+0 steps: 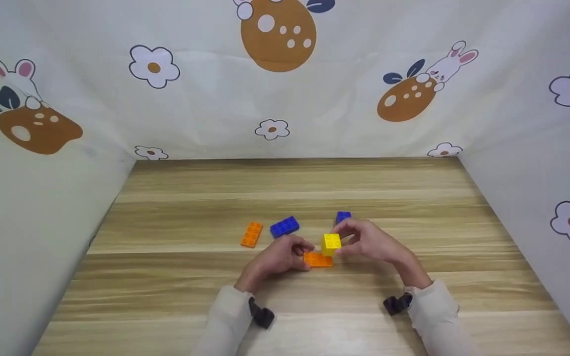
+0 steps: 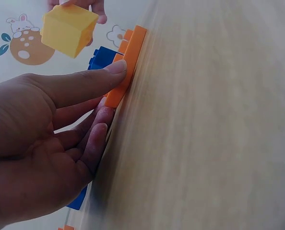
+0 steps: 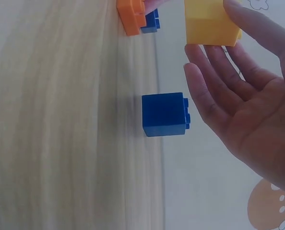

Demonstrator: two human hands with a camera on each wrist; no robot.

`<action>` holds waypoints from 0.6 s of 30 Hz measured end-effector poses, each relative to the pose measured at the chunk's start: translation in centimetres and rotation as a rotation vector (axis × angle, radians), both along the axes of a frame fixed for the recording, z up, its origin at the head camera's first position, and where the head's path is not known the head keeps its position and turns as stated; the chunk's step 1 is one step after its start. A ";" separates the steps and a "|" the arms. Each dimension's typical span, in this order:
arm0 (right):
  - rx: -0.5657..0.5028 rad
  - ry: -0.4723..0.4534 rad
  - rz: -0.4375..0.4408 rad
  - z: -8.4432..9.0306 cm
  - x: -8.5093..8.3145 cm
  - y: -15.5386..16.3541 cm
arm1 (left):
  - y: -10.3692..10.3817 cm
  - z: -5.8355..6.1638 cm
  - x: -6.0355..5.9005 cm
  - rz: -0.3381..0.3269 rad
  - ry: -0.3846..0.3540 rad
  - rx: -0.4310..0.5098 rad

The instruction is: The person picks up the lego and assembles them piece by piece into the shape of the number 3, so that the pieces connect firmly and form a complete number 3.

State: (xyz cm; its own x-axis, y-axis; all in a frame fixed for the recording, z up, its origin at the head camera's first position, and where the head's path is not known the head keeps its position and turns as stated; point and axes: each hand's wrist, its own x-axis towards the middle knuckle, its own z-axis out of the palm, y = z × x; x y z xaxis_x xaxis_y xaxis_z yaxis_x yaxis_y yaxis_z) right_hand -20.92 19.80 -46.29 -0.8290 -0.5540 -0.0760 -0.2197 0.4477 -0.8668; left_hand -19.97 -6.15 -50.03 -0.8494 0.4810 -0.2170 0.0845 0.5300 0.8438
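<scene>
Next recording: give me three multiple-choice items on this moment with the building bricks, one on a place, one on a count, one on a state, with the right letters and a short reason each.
1. Where is the yellow brick?
A. flat on the table
B. held up in the right hand, above the flat orange brick
C. stacked on a blue brick

2. How many orange bricks show in the head view?
A. one
B. two
C. four

3. What is the left hand doing?
A. pressing on the flat orange brick that lies on the table
B. hanging idle off the table
C. lifting a blue brick

Answers:
1 B: the fingers pinch it clear of the table.
2 B: one under the hands, another orange brick further left.
3 A: the left wrist view shows the thumb on that brick.
</scene>
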 end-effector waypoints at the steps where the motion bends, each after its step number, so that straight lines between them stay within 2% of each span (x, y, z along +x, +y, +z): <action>1: -0.002 -0.006 0.009 -0.1 0.0 -0.1 | 0.0 0.0 0.0 -0.004 0.006 0.005; 7: 0.038 -0.018 0.027 -1.1 0.2 -0.7 | -0.2 -0.1 0.0 -0.024 0.034 0.034; 18: 0.075 -0.037 0.021 -1.2 0.4 -1.1 | -0.2 0.0 0.0 -0.005 0.002 0.019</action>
